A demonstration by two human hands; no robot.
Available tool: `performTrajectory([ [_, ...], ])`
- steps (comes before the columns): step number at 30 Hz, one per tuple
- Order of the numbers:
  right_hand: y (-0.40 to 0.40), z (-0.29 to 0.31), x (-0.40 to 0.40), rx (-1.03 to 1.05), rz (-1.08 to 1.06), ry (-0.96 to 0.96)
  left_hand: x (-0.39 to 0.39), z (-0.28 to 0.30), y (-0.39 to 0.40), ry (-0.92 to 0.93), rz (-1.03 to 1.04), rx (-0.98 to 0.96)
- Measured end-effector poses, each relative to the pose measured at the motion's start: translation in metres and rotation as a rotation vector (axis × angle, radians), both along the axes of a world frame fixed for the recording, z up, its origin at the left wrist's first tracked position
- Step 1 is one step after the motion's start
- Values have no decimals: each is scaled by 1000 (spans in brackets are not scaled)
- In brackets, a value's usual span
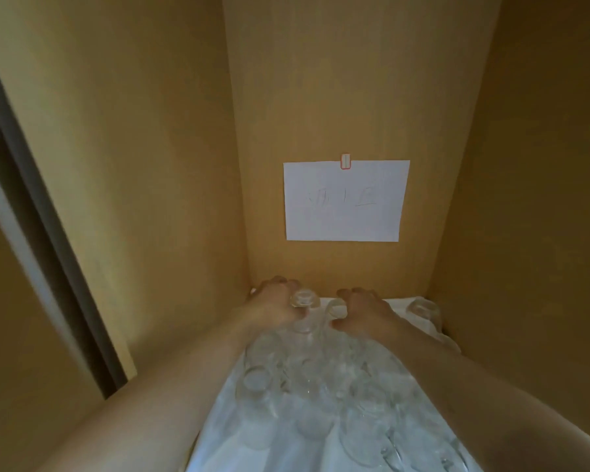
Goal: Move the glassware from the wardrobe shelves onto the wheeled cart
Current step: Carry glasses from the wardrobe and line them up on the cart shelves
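Several clear glasses (pixel 307 379) stand crowded on a white-lined wardrobe shelf (pixel 218 434). Both my arms reach over them toward the back. My left hand (pixel 273 303) curls its fingers round a small glass (pixel 304 299) at the rear left. My right hand (pixel 363 311) curls round another glass (pixel 336 308) just right of it, thumb on the near side. One more glass (pixel 423 310) stands alone at the rear right corner. The cart is out of view.
Wooden side walls close the shelf in on the left (pixel 133 165) and right (pixel 542 199). A white paper note (pixel 344 201) is taped to the back panel. A dark door frame (pixel 38 206) runs down the left edge.
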State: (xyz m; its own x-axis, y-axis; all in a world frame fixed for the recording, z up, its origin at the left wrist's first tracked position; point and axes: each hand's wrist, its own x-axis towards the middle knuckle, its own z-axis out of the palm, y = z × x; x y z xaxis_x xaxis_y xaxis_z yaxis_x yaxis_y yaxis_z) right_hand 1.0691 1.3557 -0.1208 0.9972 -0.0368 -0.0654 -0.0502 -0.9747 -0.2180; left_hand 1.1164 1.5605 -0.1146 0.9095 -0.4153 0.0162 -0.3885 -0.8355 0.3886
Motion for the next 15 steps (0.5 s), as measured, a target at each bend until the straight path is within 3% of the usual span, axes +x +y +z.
performTrajectory([
  [6,-3,-19,47,16,41,95,42,-18,-27,19,-19,54],
  [15,-3,-53,90,-81,79,266,78,-54,-52,210,2,24],
])
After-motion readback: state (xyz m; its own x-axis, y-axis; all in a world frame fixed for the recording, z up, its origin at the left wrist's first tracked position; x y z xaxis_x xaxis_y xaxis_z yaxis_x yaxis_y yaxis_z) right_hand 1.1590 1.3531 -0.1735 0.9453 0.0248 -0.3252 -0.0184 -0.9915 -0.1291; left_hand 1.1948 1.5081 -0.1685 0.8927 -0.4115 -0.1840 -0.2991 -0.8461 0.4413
